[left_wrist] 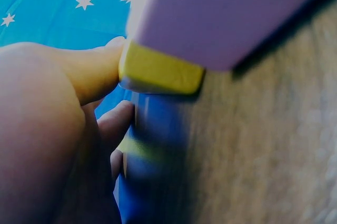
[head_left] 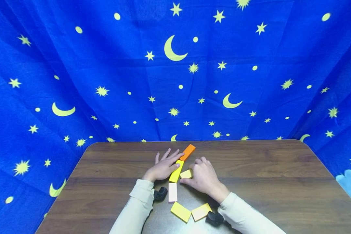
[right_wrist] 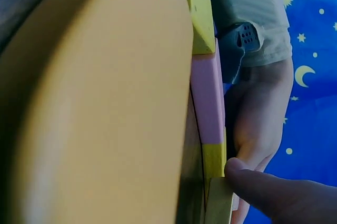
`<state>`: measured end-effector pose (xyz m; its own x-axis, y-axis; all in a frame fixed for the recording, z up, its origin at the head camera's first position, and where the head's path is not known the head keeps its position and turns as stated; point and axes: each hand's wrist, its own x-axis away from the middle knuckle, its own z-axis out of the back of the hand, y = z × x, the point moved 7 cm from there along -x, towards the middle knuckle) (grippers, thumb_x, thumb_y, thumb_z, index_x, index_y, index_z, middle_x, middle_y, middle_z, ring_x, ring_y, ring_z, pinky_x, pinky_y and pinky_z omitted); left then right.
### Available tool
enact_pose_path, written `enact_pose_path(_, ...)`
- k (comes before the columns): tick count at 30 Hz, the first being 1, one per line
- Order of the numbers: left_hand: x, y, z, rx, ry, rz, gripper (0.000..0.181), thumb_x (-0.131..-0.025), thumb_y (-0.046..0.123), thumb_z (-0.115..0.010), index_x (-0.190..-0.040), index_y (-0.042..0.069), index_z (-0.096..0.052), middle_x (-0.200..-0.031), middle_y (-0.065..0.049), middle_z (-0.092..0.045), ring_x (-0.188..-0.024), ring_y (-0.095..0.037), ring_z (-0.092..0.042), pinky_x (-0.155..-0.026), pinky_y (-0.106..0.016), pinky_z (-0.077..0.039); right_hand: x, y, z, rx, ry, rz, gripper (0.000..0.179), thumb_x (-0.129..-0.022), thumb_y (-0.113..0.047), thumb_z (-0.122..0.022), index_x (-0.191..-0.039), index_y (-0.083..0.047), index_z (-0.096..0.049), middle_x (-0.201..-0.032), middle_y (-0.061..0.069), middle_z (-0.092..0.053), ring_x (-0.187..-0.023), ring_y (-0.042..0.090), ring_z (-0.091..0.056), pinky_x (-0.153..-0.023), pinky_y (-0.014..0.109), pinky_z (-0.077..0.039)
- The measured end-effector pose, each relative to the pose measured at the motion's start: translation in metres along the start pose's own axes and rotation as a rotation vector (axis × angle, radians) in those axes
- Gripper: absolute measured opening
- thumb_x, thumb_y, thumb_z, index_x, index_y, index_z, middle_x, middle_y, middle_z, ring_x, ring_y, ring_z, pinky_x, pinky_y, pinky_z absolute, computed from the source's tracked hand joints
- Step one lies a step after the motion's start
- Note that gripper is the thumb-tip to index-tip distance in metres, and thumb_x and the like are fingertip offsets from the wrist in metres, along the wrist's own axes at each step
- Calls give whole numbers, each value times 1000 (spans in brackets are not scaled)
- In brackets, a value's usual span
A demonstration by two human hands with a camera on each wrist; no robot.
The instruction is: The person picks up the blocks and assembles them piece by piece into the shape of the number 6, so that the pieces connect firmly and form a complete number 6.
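Observation:
My left hand lies with fingers spread and straight, its thumb on a bright yellow block and a fingertip beside an orange block. Between thumb and fingers, my right hand pinches a pale yellow block just right of the bright yellow one. A pale pink block continues the row nearer to me. In the left wrist view the thumb meets the end of the yellow block. The right wrist view shows the held block under a fingertip, close to the row.
Two more yellow blocks, one at left and one at right, curve round at the near end of the row. Black wrist devices, left and right, sit close by. A blue star-patterned cloth hangs behind the wooden table.

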<state>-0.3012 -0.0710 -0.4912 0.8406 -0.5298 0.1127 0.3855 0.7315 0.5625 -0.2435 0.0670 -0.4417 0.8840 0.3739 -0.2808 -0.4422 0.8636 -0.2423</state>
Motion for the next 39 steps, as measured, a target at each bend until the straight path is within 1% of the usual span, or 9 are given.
enact_pose_path(6,2,1,1,1,-5,-5,51,-108,37,-40,-158,27,-36,-166,-3,-23,-154,-36,-2,-113,-69,10,1,2,-5,44,-26,-28,59,-72,-61,-83,-96,-6,-79,-90,11,-68,-89,30,-56,-75,43,-46)
enact_pose_path(10,3,2,2,16,-5,0,51,-108,36,-41,-158,28,-36,-166,-3,-23,-154,-35,-2,-113,-68,11,0,2,-6,71,-19,-36,60,-72,-62,-82,-95,-6,-79,-90,12,-69,-90,30,-57,-75,43,-46)
enact_pose_path(15,3,2,2,12,-3,6,50,-108,37,-41,-157,29,-36,-166,-2,-23,-154,-34,-2,-114,-67,11,0,2,-7,100,-5,-47,63,-72,-64,-80,-93,-5,-78,-90,14,-69,-90,31,-58,-73,43,-47)
enact_pose_path(21,3,2,1,8,-1,5,50,-108,37,-41,-157,29,-37,-166,-3,-23,-154,-35,-2,-113,-68,11,0,3,-6,98,-6,-50,64,-73,-65,-79,-95,-5,-77,-88,12,-68,-89,30,-57,-71,42,-46)
enact_pose_path(27,2,2,2,11,-2,11,50,-108,38,-41,-157,29,-36,-166,-2,-23,-154,-35,-1,-114,-68,12,2,6,-4,40,-27,-64,59,-73,-58,-83,-99,-6,-77,-88,9,-68,-88,29,-58,-72,42,-46)
enact_pose_path(30,3,2,2,17,0,6,50,-108,37,-41,-157,28,-37,-166,-3,-24,-154,-35,-1,-113,-68,12,2,8,-1,-6,-32,-72,53,-76,-54,-82,-101,-6,-77,-89,9,-69,-90,29,-58,-74,43,-46)
enact_pose_path(35,3,2,2,18,3,-6,50,-108,37,-41,-157,28,-36,-166,-2,-23,-154,-35,-1,-113,-68,12,5,22,10,-124,19,-110,35,-87,-38,-77,-101,-6,-77,-95,7,-72,-94,30,-60,-81,46,-48)
enact_pose_path(37,2,2,2,20,3,-7,50,-108,37,-41,-157,28,-36,-166,-2,-23,-154,-35,-1,-113,-67,13,8,30,15,-169,39,-125,28,-89,-31,-77,-102,-5,-77,-97,7,-72,-96,30,-61,-84,47,-49)
enact_pose_path(39,2,2,2,25,2,-7,50,-108,36,-41,-157,29,-36,-166,-1,-22,-154,-35,-1,-114,-67,13,12,38,20,-200,42,-134,25,-88,-26,-78,-103,-5,-77,-98,7,-73,-97,30,-62,-85,47,-49)
